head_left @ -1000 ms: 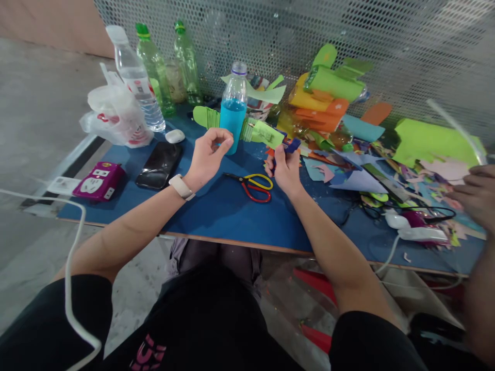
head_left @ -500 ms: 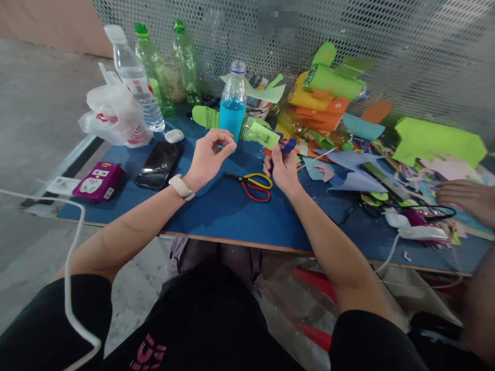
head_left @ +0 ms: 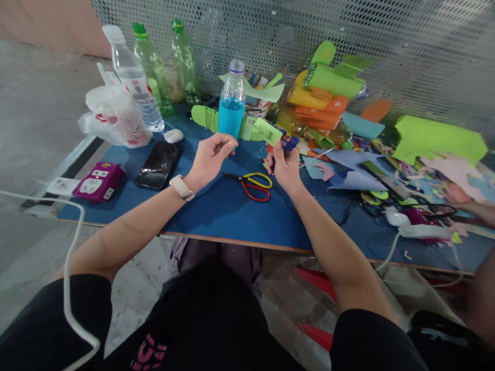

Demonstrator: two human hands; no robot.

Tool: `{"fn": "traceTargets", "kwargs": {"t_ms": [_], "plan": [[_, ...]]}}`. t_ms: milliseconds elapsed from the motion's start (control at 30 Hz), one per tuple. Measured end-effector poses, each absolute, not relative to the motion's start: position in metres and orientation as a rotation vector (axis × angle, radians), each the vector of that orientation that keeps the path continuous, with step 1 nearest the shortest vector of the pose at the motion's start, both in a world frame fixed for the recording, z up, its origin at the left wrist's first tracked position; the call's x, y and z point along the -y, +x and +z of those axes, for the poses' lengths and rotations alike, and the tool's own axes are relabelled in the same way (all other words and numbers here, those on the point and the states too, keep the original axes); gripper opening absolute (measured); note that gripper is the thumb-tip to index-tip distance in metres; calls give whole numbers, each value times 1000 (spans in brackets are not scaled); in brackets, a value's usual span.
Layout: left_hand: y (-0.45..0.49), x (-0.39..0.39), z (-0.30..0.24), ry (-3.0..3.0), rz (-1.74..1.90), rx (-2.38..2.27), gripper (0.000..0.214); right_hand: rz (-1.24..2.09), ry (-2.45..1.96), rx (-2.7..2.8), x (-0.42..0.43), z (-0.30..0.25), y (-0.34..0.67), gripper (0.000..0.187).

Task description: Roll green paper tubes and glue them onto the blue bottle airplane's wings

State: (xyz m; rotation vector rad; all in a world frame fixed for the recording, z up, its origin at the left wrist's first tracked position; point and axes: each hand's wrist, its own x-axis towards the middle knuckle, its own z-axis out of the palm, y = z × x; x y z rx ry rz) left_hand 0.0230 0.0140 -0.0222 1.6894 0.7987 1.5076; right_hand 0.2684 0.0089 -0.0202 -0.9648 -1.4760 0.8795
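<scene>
My left hand (head_left: pixel 215 154) is closed in a pinch just in front of a clear bottle (head_left: pixel 232 114) holding blue liquid; what lies between the fingertips is hidden. My right hand (head_left: pixel 285 164) is wrapped round a dark blue glue gun (head_left: pixel 289 142), with a translucent stick behind it. Left of the gun is a pale green piece (head_left: pixel 266 131) with dark print; whether it is attached to the gun I cannot tell. Pleated green paper (head_left: pixel 211 119) shows on both sides of the bottle. Between my forearms, scissors (head_left: pixel 255 184) with yellow and red handles lie on the blue table (head_left: pixel 228 221).
On the left are a phone (head_left: pixel 158 166), a white earbud case (head_left: pixel 174 136), a purple power adapter (head_left: pixel 98 181), a plastic bag (head_left: pixel 116 116) and a water bottle (head_left: pixel 133 77). Paper-wrapped bottles (head_left: pixel 328 85) and scraps (head_left: pixel 359 170) cover the right. Another person's hand (head_left: pixel 477 210) is there.
My left hand shifts slightly, and the thin blue strip seen at its fingers is no longer distinct. The pale green piece tilts a little. At the right, the other person's hand moves down off the scraps.
</scene>
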Motion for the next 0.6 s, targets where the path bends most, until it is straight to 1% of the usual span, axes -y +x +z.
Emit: {"fn": "traceTargets", "kwargs": {"t_ms": [200,400,600], "plan": [[25,-13,-24,1679,1473,-776,56,883,-979,1476,-9,-20,268,73],[27,-14,-28,1601,1493,-784,52,876,-988,1472,-11,-18,272,71],[28,-12,-27,1596,1502,-833,59,829,-1008,1472,-15,-18,277,72]]}}
